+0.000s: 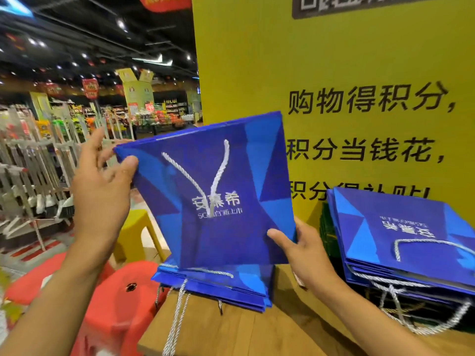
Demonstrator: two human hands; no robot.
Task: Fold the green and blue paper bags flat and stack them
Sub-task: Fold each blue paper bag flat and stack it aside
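A blue paper bag (pixel 231 176) with white lettering and a white rope handle is held up flat in the air over the wooden table (pixel 257 335). My left hand (pixel 102 186) pinches its upper left corner. My right hand (pixel 300 250) grips its lower right corner. Directly beneath it lies a stack of flat blue bags (pixel 246 281) with rope handles hanging over the table's front edge. A second, taller stack of blue bags (pixel 411 240) lies to the right, with a dark green edge (pixel 325 232) showing behind its left side.
A yellow sign board (pixel 334 73) with black characters stands right behind the table. A red plastic stool (pixel 115 304) and a yellow stool (pixel 136 229) sit at the table's left. Store racks and shelves fill the left background.
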